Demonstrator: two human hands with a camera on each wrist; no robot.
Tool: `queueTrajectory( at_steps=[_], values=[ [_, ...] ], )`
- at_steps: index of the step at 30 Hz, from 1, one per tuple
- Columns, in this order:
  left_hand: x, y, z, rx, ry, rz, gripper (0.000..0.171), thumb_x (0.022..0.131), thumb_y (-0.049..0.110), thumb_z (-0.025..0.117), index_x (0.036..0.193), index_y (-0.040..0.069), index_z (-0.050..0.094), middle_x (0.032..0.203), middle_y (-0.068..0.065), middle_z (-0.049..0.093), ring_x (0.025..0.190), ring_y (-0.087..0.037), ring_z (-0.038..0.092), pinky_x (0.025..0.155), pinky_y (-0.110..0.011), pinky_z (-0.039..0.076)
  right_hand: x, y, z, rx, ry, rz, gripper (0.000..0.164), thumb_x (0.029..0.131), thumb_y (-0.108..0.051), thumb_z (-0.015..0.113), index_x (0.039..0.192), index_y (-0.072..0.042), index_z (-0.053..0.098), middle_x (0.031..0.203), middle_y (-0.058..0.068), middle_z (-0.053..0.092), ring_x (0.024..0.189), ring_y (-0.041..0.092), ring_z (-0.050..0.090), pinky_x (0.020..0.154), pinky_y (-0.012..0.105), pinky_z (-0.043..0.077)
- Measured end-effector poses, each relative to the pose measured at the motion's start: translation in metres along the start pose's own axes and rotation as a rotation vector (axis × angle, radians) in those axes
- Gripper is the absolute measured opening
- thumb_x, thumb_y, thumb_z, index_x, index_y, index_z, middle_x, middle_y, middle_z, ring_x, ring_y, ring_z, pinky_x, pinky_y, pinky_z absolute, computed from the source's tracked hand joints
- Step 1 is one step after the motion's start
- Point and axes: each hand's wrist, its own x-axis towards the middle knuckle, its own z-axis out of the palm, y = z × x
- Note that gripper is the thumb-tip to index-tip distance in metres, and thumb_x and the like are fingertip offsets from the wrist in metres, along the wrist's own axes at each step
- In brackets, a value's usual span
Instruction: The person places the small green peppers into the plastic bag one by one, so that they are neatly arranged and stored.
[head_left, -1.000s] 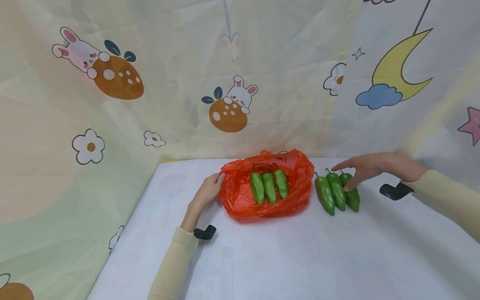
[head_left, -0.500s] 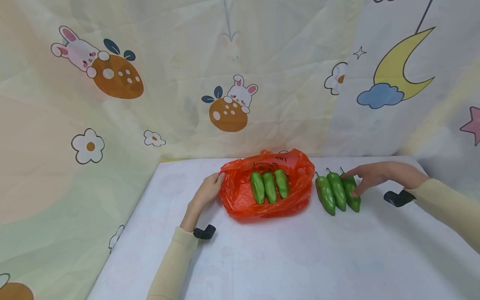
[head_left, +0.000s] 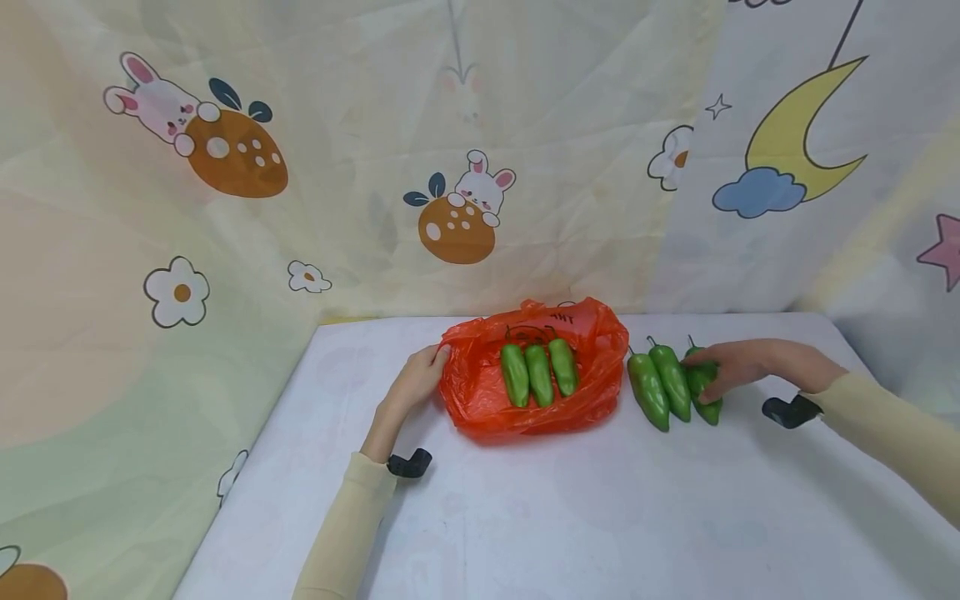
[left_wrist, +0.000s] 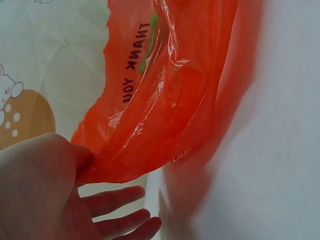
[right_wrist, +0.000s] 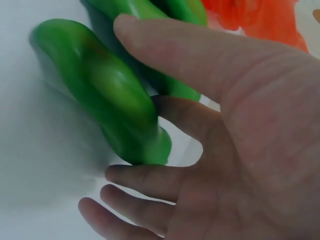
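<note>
My left hand [head_left: 418, 379] pinches the left rim of a red plastic bag [head_left: 480, 404] between thumb and index finger; its other fingers extend loosely in the left wrist view. Inside the bag's mouth, 3 green peppers [head_left: 538, 375] lie side by side. To the right of the bag, 3 more glossy green peppers [head_left: 648, 392] lie on the white tabletop. Over the rightmost of these, a green pepper [right_wrist: 107, 87], my right hand [head_left: 738, 367] reaches down with its index finger curled against the side and the thumb close by. The index fingertip is hidden behind that pepper.
A white table [head_left: 540, 508] stretches in front of the bag. Printed fabric walls [head_left: 570, 208] with rabbits, flowers and a moon stand behind and at both sides. The bag's right edge sits close to the loose peppers.
My right hand has come down over the rightmost pepper, which has shifted slightly right, away from the middle one. The left hand and the bag have stayed in place.
</note>
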Motion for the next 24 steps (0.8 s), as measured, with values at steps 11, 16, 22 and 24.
queueTrajectory(
  at_steps=[11,16,22,24],
  values=[
    [0.001,-0.003,0.001,0.026,0.013,0.012,0.046,0.108,0.041,0.037,0.13,0.01,0.063,0.096,-0.006,0.064,0.091,-0.022,0.058,0.083,-0.036,0.05,0.006,0.005,0.023,0.031,0.147,0.028,0.077,0.087,-0.032,0.075,0.145,0.006,0.043,0.138,0.042,0.043,0.122,0.056,0.046,0.097,0.071,0.041],
    [0.0,-0.003,0.001,0.025,0.012,0.01,0.047,0.108,0.042,0.037,0.132,0.01,0.062,0.099,-0.006,0.065,0.093,-0.022,0.058,0.086,-0.037,0.052,0.013,0.007,0.037,-0.009,0.251,0.029,0.078,0.085,-0.03,0.077,0.144,0.008,0.044,0.134,0.041,0.049,0.121,0.056,0.05,0.095,0.068,0.045],
    [-0.001,-0.002,0.001,0.025,0.012,0.013,0.047,0.108,0.042,0.037,0.132,0.01,0.062,0.1,-0.007,0.065,0.095,-0.023,0.058,0.088,-0.039,0.052,0.015,0.005,0.046,-0.074,0.353,0.006,0.072,0.082,-0.022,0.078,0.139,0.01,0.048,0.123,0.037,0.059,0.112,0.054,0.056,0.092,0.066,0.048],
    [-0.001,-0.002,0.001,0.024,0.011,0.013,0.047,0.108,0.042,0.037,0.132,0.01,0.062,0.1,-0.006,0.065,0.095,-0.023,0.058,0.088,-0.039,0.052,0.016,0.004,0.046,-0.086,0.367,0.015,0.07,0.081,-0.02,0.078,0.138,0.009,0.05,0.122,0.036,0.06,0.111,0.054,0.056,0.092,0.067,0.046]
  ],
)
